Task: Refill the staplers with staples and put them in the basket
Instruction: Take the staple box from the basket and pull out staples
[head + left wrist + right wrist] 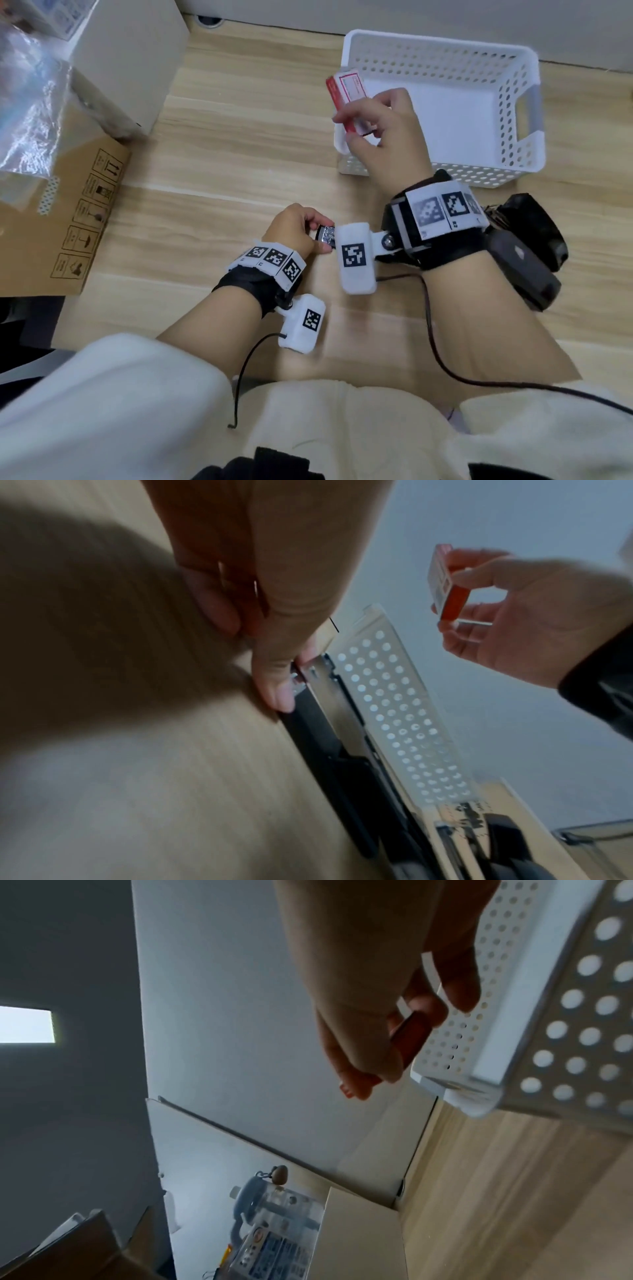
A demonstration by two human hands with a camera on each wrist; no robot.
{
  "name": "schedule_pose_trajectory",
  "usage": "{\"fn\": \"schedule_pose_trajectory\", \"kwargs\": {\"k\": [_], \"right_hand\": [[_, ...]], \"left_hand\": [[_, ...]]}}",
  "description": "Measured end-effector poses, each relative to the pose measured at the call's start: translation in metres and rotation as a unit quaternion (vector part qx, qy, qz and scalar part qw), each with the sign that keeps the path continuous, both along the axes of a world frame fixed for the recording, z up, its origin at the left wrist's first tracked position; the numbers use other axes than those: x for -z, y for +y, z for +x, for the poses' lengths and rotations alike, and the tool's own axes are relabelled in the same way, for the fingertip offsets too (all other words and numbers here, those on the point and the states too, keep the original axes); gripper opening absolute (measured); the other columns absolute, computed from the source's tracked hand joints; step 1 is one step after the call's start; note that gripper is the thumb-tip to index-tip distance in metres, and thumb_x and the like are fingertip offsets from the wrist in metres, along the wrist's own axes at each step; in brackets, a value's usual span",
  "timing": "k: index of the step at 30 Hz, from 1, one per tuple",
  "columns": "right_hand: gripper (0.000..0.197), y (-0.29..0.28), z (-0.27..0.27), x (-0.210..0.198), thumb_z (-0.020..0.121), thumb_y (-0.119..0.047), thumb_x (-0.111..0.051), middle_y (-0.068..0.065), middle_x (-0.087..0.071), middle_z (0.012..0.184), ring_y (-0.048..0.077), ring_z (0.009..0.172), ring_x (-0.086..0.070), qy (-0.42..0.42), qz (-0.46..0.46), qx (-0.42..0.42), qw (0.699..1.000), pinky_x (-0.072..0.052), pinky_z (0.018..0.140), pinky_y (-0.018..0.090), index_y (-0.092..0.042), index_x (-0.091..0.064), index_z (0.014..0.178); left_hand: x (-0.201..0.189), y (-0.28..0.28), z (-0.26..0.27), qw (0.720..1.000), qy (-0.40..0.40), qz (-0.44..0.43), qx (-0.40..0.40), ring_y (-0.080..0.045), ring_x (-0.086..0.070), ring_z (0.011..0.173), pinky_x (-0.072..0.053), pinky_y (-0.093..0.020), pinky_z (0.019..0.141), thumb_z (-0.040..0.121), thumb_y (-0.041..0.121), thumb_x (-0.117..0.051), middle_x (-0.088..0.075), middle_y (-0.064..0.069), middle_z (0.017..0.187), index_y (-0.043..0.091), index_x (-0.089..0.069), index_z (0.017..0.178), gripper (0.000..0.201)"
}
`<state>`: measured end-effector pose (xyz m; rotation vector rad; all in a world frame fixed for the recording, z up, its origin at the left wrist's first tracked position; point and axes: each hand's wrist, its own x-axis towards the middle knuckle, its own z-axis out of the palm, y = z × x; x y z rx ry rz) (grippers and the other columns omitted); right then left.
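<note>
A black stapler (524, 270) lies open on the wooden table, mostly under my right wrist. My left hand (324, 235) pinches its metal front end. In the left wrist view my left hand (267, 653) has the thumb on the tip of the stapler's metal channel (329, 696). My right hand (345, 128) holds a small red staple box (346, 96) in the air over the near left corner of the white perforated basket (513, 102). The red box (448, 588) stands partly open in my right hand (455, 610). The basket holds nothing that I can see.
A brown cardboard box (68, 222) and a crumpled plastic bag (27, 102) sit at the left. A white box (130, 61) stands behind them. A dark cable (442, 356) runs from my right wrist across the table's front.
</note>
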<state>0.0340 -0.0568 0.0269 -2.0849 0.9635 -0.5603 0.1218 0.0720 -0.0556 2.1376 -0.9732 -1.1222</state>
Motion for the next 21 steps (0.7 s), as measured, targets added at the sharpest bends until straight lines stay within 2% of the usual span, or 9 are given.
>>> {"fn": "schedule_pose_trajectory", "kwargs": {"k": [2, 4, 6, 9, 12, 14, 15, 17, 21], "right_hand": [[0.031, 0.021, -0.007, 0.002, 0.080, -0.008, -0.056, -0.001, -0.038, 0.099, 0.012, 0.100, -0.050, -0.024, 0.021, -0.004, 0.999, -0.043, 0.083, 0.021, -0.025, -0.070, 0.102], [0.035, 0.041, -0.013, 0.006, 0.082, -0.005, -0.057, -0.010, -0.037, 0.095, -0.009, 0.087, -0.048, -0.035, 0.056, 0.000, 0.998, -0.039, 0.073, 0.008, -0.028, -0.068, 0.105], [0.040, 0.057, -0.019, 0.013, 0.083, -0.004, -0.057, -0.016, -0.036, 0.095, -0.014, 0.080, -0.047, -0.043, 0.084, 0.012, 0.995, -0.037, 0.069, 0.005, -0.034, -0.064, 0.109], [0.041, 0.075, -0.030, 0.024, 0.083, -0.004, -0.059, -0.012, -0.041, 0.098, -0.016, 0.079, -0.048, -0.043, 0.099, 0.025, 0.994, -0.036, 0.071, 0.006, -0.031, -0.063, 0.113], [0.039, 0.086, -0.037, 0.030, 0.084, -0.003, -0.059, -0.004, -0.043, 0.099, -0.010, 0.073, -0.048, -0.026, 0.118, 0.014, 0.993, -0.037, 0.065, 0.008, -0.028, -0.064, 0.114], [0.039, 0.090, -0.039, 0.032, 0.084, 0.001, -0.059, 0.001, -0.043, 0.101, -0.009, 0.071, -0.048, -0.020, 0.123, -0.007, 0.992, -0.038, 0.064, 0.006, -0.023, -0.066, 0.113], [0.039, 0.091, -0.040, 0.032, 0.083, 0.003, -0.059, 0.002, -0.043, 0.101, -0.010, 0.071, -0.048, -0.020, 0.131, -0.016, 0.991, -0.038, 0.064, 0.004, -0.020, -0.066, 0.113], [0.039, 0.092, -0.041, 0.032, 0.082, 0.003, -0.059, 0.002, -0.044, 0.103, -0.011, 0.075, -0.048, -0.019, 0.138, -0.023, 0.990, -0.038, 0.067, 0.003, -0.021, -0.067, 0.111], [0.036, 0.091, -0.047, 0.034, 0.075, -0.010, -0.057, -0.005, -0.046, 0.101, 0.010, 0.099, -0.050, -0.019, 0.150, -0.027, 0.988, -0.036, 0.078, 0.011, -0.034, -0.065, 0.102]], "left_hand": [[0.002, 0.003, -0.002, 1.000, -0.003, -0.011, 0.004, -0.015, -0.049, 0.074, -0.040, -0.025, 0.071, 0.064, 0.005, -0.079, -0.048, 0.007, 0.082, 0.022, -0.069, 0.089, 0.031], [0.002, 0.007, 0.000, 0.999, 0.001, -0.027, 0.021, -0.011, -0.045, 0.076, -0.037, -0.022, 0.075, 0.065, 0.004, -0.079, -0.045, 0.007, 0.084, 0.019, -0.069, 0.097, 0.037], [0.000, 0.012, 0.006, 0.998, 0.039, -0.030, 0.024, -0.008, -0.043, 0.072, -0.038, -0.021, 0.075, 0.067, -0.003, -0.074, -0.048, 0.005, 0.086, 0.016, -0.066, 0.108, 0.046], [-0.010, 0.026, 0.020, 0.968, 0.232, -0.056, -0.075, -0.006, -0.047, 0.076, -0.046, -0.021, 0.073, 0.072, -0.016, -0.061, -0.055, 0.004, 0.092, 0.008, -0.053, 0.126, 0.060], [-0.026, 0.042, 0.031, 0.866, 0.454, -0.129, -0.161, -0.011, -0.062, 0.095, -0.054, -0.021, 0.072, 0.080, -0.017, -0.049, -0.061, 0.000, 0.114, 0.025, -0.041, 0.132, 0.068], [-0.033, 0.047, 0.035, 0.819, 0.531, -0.167, -0.140, -0.014, -0.063, 0.105, -0.055, -0.023, 0.075, 0.083, -0.014, -0.045, -0.056, -0.003, 0.129, 0.035, -0.033, 0.137, 0.074], [-0.035, 0.047, 0.035, 0.811, 0.544, -0.179, -0.120, -0.016, -0.063, 0.108, -0.056, -0.024, 0.076, 0.084, -0.012, -0.046, -0.052, -0.005, 0.134, 0.036, -0.031, 0.138, 0.074], [-0.038, 0.045, 0.030, 0.820, 0.535, -0.182, -0.090, -0.016, -0.064, 0.106, -0.056, -0.022, 0.075, 0.082, -0.007, -0.052, -0.052, -0.004, 0.134, 0.034, -0.038, 0.134, 0.068], [-0.041, 0.039, 0.022, 0.842, 0.498, -0.181, -0.097, -0.010, -0.067, 0.090, -0.057, -0.020, 0.073, 0.076, 0.002, -0.061, -0.065, 0.003, 0.109, 0.025, -0.053, 0.114, 0.045]]}}
